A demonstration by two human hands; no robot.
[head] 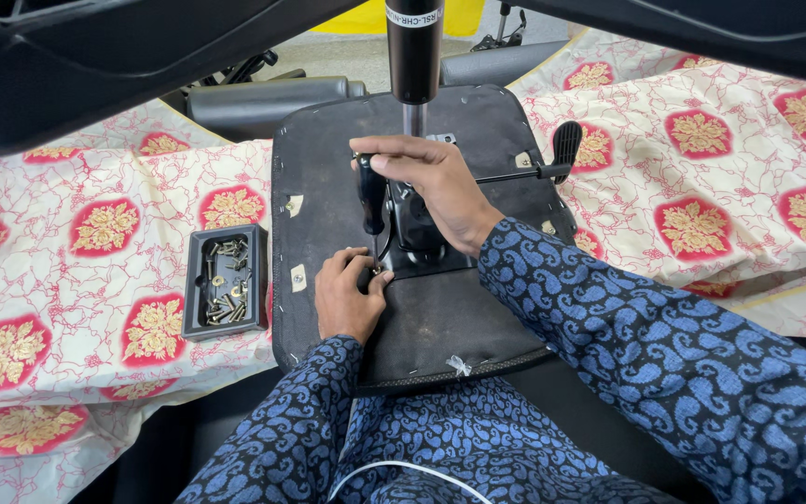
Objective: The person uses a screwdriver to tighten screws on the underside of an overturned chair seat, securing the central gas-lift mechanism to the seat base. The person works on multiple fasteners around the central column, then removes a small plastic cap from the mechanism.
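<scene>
An upturned office chair seat (440,308) with a black fabric underside lies on a patterned cloth. A black metal mechanism plate (417,229) with a gas cylinder (414,56) is mounted at its centre. My right hand (431,182) is shut on the black handle of a screwdriver (370,191), held upright with its tip down at the plate's front left corner. My left hand (347,294) rests on the seat and pinches a small screw at the screwdriver's tip. A lever with a black paddle (566,140) sticks out to the right.
A black tray (196,280) holding several brass and dark screws sits on the cloth left of the seat. The cream and red flowered cloth (720,177) covers the floor. Black chair parts (263,103) lie behind, and dark armrests loom across the top.
</scene>
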